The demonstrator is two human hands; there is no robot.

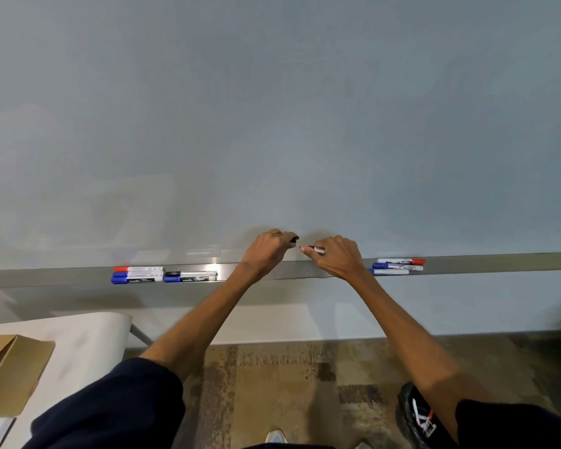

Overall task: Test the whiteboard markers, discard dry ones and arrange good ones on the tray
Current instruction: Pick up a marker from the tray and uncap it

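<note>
My left hand pinches a black marker cap just in front of the whiteboard. My right hand grips a black marker, its uncapped tip pointing left toward the cap, a small gap between them. Both hands hover above the grey marker tray. On the tray's left lie several capped markers, red, blue and black. To the right of my right hand lie three more markers, one red-capped and two blue-capped.
A white table stands at lower left with a brown cardboard box on it. A black bag with white print sits on the patterned carpet at lower right. My shoes show at the bottom edge.
</note>
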